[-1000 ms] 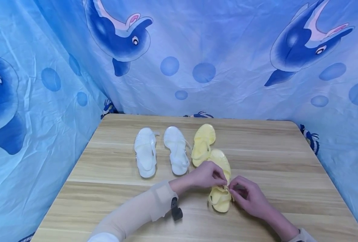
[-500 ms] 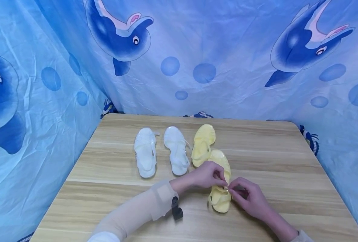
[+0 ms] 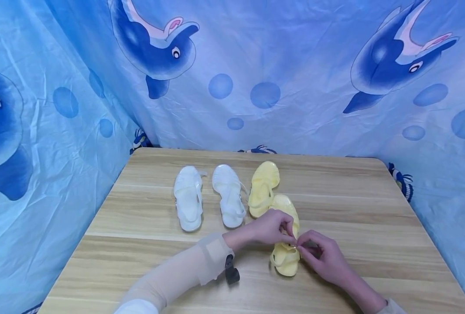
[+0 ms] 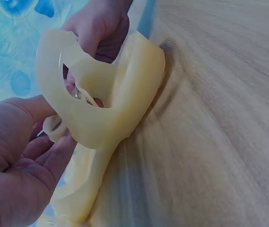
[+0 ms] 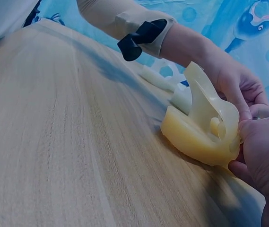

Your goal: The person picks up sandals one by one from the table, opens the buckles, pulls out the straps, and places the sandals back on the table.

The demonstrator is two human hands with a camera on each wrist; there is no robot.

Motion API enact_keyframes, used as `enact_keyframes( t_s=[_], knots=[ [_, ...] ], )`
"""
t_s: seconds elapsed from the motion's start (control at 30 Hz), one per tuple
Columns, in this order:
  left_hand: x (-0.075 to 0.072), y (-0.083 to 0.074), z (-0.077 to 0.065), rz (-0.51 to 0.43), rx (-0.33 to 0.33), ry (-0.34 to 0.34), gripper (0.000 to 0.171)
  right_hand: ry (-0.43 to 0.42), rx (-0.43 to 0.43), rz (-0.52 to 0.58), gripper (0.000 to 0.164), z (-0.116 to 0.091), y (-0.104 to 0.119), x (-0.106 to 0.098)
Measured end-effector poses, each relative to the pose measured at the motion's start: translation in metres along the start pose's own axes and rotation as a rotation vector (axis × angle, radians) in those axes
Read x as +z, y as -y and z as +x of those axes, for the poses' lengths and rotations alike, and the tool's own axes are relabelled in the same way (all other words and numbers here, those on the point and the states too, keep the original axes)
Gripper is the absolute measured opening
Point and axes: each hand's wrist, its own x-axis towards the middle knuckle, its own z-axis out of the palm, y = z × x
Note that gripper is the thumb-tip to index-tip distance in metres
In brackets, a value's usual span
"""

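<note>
The nearer yellow jelly sandal (image 3: 285,266) lies on the table, toe pointing away, its heel end toward me. From its left side my left hand (image 3: 269,226) reaches across and pinches the ankle strap (image 4: 54,127). On the other side my right hand (image 3: 328,257) pinches the strap by the small metal buckle (image 4: 77,93), thumb and index finger together. Both sets of fingertips nearly meet over the sandal's outer edge. In the right wrist view the heel (image 5: 191,139) stands in front, and the fingers partly hide the buckle.
A second yellow sandal (image 3: 264,187) lies just behind, touching the nearer one's toe. Two white sandals, the left one (image 3: 188,198) and the right one (image 3: 228,196), lie side by side further left. Blue dolphin-print curtain (image 3: 240,56) surrounds the wooden table (image 3: 366,209).
Both hands stay at the buckle with only slight finger shifts; the left hand has edged a little toward the right. The sandals have not moved.
</note>
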Motion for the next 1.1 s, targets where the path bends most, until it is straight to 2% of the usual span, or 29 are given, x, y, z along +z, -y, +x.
enact_keyframes(
  t_s=[0.3, 0.4, 0.53, 0.57, 0.77, 1.1],
  knots=[
    [0.0024, 0.0061, -0.0027, -0.232, -0.106, -0.025, 0.021, -0.019, -0.026, 0.000, 0.036, 0.0006, -0.0002, 0.0010],
    [0.0029, 0.0050, -0.0025, -0.182, -0.076, -0.018, 0.011, -0.026, -0.029, 0.008, 0.036, 0.0007, 0.0002, 0.0019],
    [0.0022, 0.0030, 0.0004, -0.002, 0.009, 0.006, 0.007, -0.036, -0.023, 0.002, 0.037, 0.0010, 0.0011, 0.0028],
    [0.0019, 0.0029, 0.0011, 0.019, 0.021, 0.018, 0.007, -0.037, -0.024, 0.003, 0.037, 0.0009, 0.0014, 0.0028],
    [0.0000, 0.0040, 0.0031, 0.015, 0.009, 0.050, 0.006, -0.025, -0.008, 0.036, 0.035, 0.0000, 0.0025, 0.0026],
    [0.0013, 0.0072, -0.0016, -0.072, -0.025, 0.007, 0.008, -0.012, 0.008, 0.051, 0.033, -0.0002, 0.0022, 0.0019]
  ],
)
